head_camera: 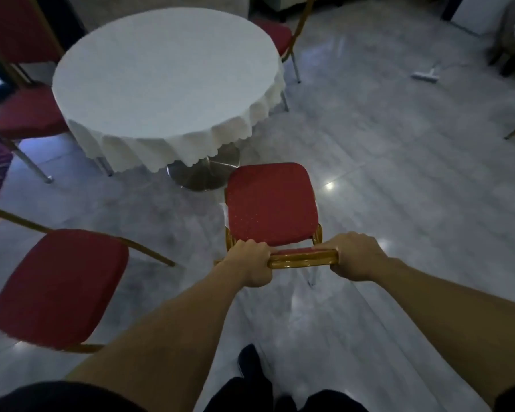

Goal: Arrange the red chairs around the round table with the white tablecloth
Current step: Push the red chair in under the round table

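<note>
Both hands clamped on the gold top rail of a red chair (pixel 271 203): left hand (pixel 252 262) and right hand (pixel 356 254) each have fingers wrapped tight around opposite ends of the rail. Chair seat points at the round table (pixel 164 72) with the white tablecloth (pixel 191 144), front edge just beside the table's steel base (pixel 204 173). Three more red chairs in view: near left (pixel 60 288), far left (pixel 27 114), behind table (pixel 275 35)
</note>
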